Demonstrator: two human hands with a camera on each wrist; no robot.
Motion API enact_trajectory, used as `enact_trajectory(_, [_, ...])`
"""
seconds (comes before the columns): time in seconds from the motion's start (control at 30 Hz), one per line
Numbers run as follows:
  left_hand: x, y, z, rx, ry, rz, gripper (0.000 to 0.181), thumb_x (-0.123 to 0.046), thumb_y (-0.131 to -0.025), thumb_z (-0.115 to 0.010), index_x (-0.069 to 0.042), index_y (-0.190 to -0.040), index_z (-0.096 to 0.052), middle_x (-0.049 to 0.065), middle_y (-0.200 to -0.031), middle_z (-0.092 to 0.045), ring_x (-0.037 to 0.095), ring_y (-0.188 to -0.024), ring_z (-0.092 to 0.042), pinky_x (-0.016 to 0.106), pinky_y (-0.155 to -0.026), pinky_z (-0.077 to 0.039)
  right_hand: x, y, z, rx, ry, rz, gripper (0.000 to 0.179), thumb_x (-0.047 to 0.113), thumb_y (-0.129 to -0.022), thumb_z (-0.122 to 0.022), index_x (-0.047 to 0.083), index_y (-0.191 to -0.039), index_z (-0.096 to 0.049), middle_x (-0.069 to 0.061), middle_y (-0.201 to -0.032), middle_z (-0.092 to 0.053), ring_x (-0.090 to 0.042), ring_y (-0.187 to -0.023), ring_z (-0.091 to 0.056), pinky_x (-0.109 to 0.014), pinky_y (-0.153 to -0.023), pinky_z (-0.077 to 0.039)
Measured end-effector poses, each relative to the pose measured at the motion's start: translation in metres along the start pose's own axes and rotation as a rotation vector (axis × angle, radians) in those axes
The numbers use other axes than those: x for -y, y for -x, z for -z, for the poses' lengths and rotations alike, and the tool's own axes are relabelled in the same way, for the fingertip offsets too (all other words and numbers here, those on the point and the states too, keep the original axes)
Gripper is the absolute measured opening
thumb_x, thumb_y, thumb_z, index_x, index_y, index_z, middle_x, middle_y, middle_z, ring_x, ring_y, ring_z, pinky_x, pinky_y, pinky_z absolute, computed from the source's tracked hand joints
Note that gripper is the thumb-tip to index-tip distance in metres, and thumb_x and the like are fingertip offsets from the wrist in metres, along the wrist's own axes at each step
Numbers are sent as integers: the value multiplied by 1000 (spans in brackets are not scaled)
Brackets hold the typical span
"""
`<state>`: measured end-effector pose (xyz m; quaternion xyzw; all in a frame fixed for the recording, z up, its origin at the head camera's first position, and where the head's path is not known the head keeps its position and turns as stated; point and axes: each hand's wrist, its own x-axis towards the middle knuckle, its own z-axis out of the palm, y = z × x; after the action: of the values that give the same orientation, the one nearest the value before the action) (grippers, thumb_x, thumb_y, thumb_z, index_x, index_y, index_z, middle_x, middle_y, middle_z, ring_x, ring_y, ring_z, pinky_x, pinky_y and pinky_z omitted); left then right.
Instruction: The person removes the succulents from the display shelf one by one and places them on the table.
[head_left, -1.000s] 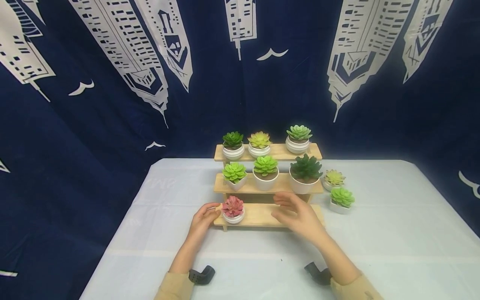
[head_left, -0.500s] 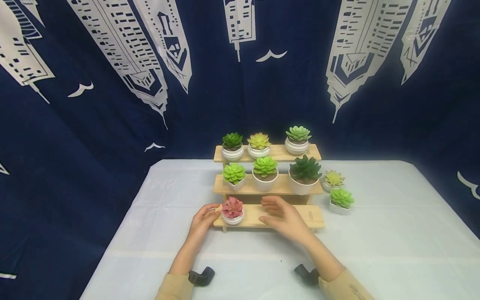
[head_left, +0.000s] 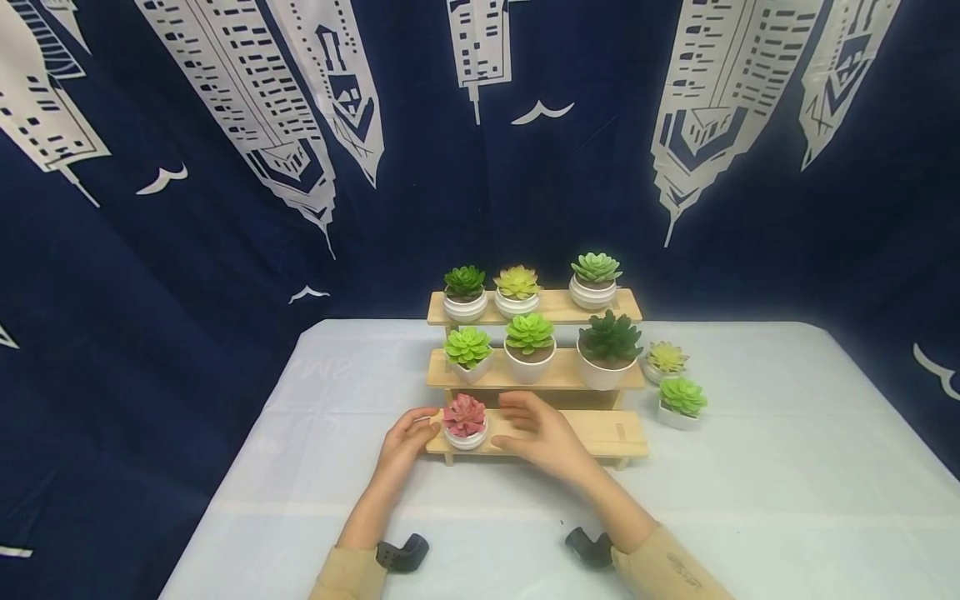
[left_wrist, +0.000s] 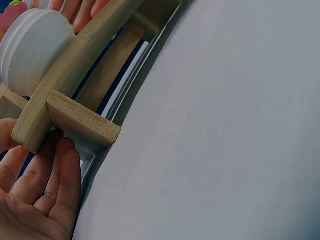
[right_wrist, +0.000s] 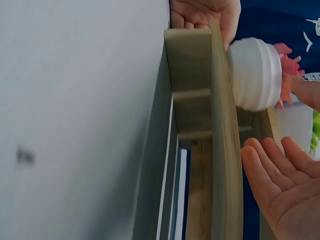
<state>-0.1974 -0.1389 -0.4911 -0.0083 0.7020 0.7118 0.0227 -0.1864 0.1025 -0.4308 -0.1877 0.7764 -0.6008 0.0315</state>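
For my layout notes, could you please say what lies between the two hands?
The pink succulent in its white pot, on the bottom shelf, as the head view shows.

Left hand (head_left: 407, 436) gripping, right hand (head_left: 542, 435) loose.
Both forearms (head_left: 377, 500) slant inward; left thumb opposes bent fingers, while the right's fingers extend loosely, thumb apart.

The left wrist view crops the pink succulent (left_wrist: 8, 19).

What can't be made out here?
Left wrist view: pink rosette succulent, mostly cut off by left edge.
Right wrist view: bare right hand, partly cut off by right edge.
Right wrist view: small dark mark on white tabletop, blurred.
Head view: dark print on tan right sleeve, too small.
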Motion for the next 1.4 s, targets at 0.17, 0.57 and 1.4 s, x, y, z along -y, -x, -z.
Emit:
enact_trajectory(0.17, [0,0,-1,4,23,12,35,-10,-91,-59,1,-124,-53,9,-104,-66,11,-88,-61,25,-78,-48,-2,-5,-9,13,9,25,60,10,-76,-78,-3,-127,-50,-20,-124,-56,-35,-113,-55,-38,-95,-44])
enact_trajectory(0.57, [-1,1,-1,14,38,-9,35,-9,-91,-59,3,-124,-52,13,-108,-65,12,-90,-62,25,-78,-49,-3,-11,-28,10,51,54,68,10,-72,-81,-1,-130,-47,-19,-124,-56,-33,-109,-58,-36,-91,-47])
enact_trajectory(1.4, [1,1,0,14,1,-17,36,-14,-91,-61,0,-123,-53,12,-106,-66,14,-91,-62,26,-78,-49,-8,-12,-37,-56,180,63,70,24,-65,-87,7,-125,-53,-9,-115,-63,-23,-99,-63,-36,-85,-50])
